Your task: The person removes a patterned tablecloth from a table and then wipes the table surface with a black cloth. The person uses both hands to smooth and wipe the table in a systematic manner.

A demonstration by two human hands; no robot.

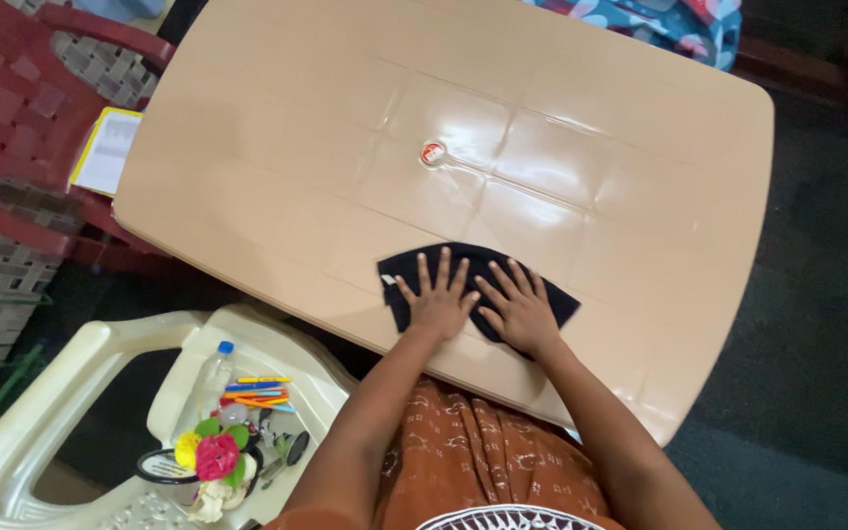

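Note:
A black cloth (483, 263) lies flat near the front edge of a beige plastic table (296, 147). My left hand (438, 298) presses down on the cloth's left part with fingers spread. My right hand (518, 309) rests flat on its right part, fingers spread too. The two hands lie side by side, almost touching. Neither hand grips anything.
A small round red-and-white cap (433, 152) marks the table's centre. A cream plastic chair (71, 412) at lower left holds a clear bottle (210, 378), coloured pens (257, 395) and artificial flowers (213, 454). A red chair (22, 118) with a yellow-edged book (105, 149) stands at the left.

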